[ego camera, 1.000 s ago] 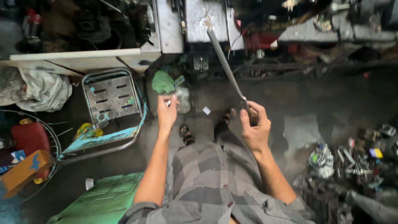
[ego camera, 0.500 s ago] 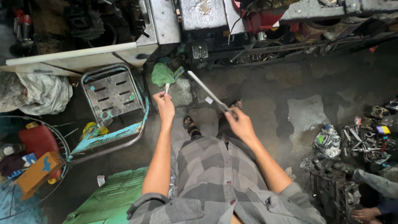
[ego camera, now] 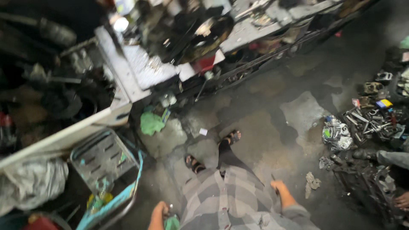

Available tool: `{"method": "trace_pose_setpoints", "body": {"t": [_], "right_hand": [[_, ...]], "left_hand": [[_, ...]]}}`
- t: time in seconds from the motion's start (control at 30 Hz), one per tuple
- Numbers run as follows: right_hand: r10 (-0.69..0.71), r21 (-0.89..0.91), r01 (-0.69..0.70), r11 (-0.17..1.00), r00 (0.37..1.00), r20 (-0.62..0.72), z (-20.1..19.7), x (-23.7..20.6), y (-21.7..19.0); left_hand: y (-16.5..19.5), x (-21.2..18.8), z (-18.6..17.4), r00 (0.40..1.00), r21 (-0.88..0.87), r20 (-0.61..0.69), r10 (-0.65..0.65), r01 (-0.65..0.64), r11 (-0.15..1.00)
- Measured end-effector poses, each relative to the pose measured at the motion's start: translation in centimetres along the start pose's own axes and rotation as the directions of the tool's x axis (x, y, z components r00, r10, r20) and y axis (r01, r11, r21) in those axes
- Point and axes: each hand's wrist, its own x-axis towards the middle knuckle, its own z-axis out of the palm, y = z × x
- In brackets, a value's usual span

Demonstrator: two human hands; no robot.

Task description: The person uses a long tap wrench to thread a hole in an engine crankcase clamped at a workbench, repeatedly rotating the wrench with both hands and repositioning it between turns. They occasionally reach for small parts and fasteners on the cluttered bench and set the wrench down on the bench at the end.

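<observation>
1. Head view, the hands: the person stands looking down past a grey checked shirt (ego camera: 230,200). The left hand (ego camera: 158,215) hangs low at the bottom edge, curled around something small and green (ego camera: 172,222); what it is stays unclear. The right hand (ego camera: 279,187) hangs at the hip, closed on a thin dark rod-like tool (ego camera: 275,181), most of it hidden behind the wrist.

2. Head view, the risks: in my judgement the footing is the worry. Open sandals (ego camera: 194,163) stand on a floor (ego camera: 255,127) that looks wet and oily, so a step could slide. The pile of loose metal parts (ego camera: 370,123) at the right lies near enough to catch a toe. The tool, held loosely at the side, could slip from the fingers onto bare feet.

3. Head view, the room: a dark, cluttered workshop. A metal workbench (ego camera: 140,68) runs across the top, heaped with greasy machinery. Below it lie a green rag (ego camera: 151,123) and a small white scrap (ego camera: 203,132). A grey slotted tray (ego camera: 102,159) rests at the left, beside a crumpled plastic sheet (ego camera: 30,183). Another person's foot (ego camera: 400,200) shows at the right edge.
</observation>
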Motion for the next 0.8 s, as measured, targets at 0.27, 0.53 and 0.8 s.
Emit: {"method": "trace_pose_setpoints", "body": {"t": [0.27, 0.53, 0.8], "right_hand": [[0.114, 0.299, -0.178, 0.938, 0.969, 0.219, -2.1, 0.4, 4.3], [-0.171, 0.405, 0.103, 0.909, 0.976, 0.137, -11.8, 3.2, -5.7], [-0.279, 0.478, 0.217, 0.851, 0.958, 0.062, -20.5, 6.2, -11.0]], "left_hand": [[18.1, -0.8, -6.1, 0.972, -0.024, -0.215, 0.098, -0.106, 0.994], [46.4, -6.6, -17.9, 0.677, -0.822, -0.391, 0.624, -0.562, 0.094], [57.5, -14.7, -27.5, 0.552, -0.803, -0.596, 0.584, -0.399, -0.442]]}}
